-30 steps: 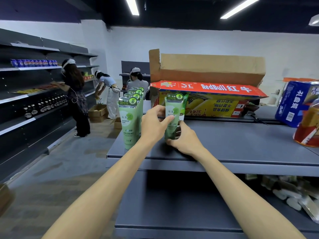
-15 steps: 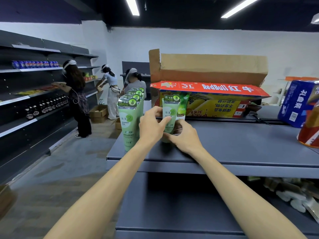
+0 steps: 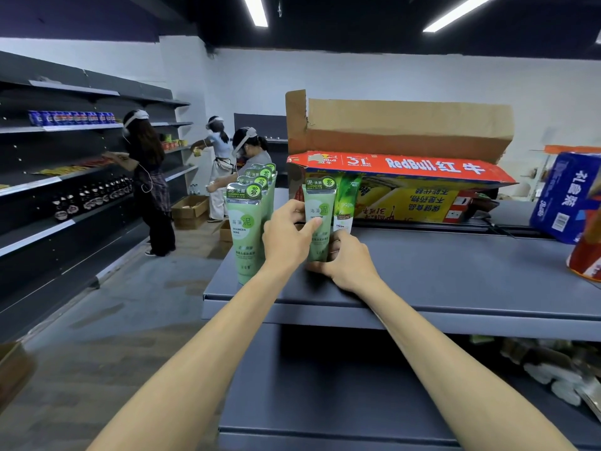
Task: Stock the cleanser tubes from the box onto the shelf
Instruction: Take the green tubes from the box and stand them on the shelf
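A pale green cleanser tube (image 3: 319, 219) stands upright on the grey shelf top (image 3: 439, 271), held from both sides. My left hand (image 3: 286, 237) grips its middle from the left and my right hand (image 3: 346, 260) wraps its base. Right behind it stands another green and white tube (image 3: 346, 203). A row of several matching green tubes (image 3: 245, 222) stands at the shelf's left edge, just left of my left hand. The open Red Bull cardboard box (image 3: 400, 164) sits behind, its flap raised.
A blue tissue pack (image 3: 566, 196) and a red package (image 3: 585, 255) sit at the right end of the shelf. Loose packets (image 3: 553, 369) lie on the lower shelf. Three people stock dark shelving (image 3: 65, 177) across the aisle, with cardboard boxes (image 3: 190, 208) on the floor.
Both hands stay on the tube, which now stands a little straighter and closer to the tube behind it. The people in the aisle have shifted.
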Available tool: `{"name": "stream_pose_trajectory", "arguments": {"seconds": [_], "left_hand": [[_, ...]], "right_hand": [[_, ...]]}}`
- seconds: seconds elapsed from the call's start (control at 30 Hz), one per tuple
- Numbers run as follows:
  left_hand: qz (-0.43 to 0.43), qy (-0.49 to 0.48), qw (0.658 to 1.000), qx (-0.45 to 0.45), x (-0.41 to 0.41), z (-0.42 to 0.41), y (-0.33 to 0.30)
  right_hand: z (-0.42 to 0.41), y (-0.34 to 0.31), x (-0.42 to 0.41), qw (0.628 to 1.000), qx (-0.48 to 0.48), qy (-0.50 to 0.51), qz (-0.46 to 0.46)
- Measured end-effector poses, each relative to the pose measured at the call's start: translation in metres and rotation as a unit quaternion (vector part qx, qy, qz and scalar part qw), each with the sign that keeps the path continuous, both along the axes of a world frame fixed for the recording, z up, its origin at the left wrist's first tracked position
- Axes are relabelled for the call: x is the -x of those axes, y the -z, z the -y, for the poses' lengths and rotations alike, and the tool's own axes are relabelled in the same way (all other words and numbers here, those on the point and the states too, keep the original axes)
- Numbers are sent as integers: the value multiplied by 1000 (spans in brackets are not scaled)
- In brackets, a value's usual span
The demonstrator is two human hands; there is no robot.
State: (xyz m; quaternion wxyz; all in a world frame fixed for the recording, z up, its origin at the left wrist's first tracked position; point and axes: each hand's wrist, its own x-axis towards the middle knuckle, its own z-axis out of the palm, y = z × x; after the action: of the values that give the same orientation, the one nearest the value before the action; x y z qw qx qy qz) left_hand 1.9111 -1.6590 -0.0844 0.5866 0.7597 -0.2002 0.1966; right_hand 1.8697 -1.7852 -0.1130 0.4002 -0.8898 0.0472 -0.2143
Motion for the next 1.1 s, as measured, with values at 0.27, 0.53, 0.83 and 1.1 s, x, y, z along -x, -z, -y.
{"name": "stream_pose_trajectory", "arguments": {"seconds": [0.27, 0.53, 0.83, 1.1], "left_hand": [[22, -36, 999, -20, -4, -2, 5], [19, -61, 998, 6, -5, 4, 12], [-2, -113, 992, 55, -20, 29, 16], [-26, -125, 990, 54, -55, 40, 15]], "right_hand": [[0, -10, 5, 996, -65, 1, 68], [-5, -5, -10, 994, -72, -14, 84], [-11, -3, -54, 995, -56, -13, 84], [-14, -5, -83, 991, -112, -10, 70]]}}
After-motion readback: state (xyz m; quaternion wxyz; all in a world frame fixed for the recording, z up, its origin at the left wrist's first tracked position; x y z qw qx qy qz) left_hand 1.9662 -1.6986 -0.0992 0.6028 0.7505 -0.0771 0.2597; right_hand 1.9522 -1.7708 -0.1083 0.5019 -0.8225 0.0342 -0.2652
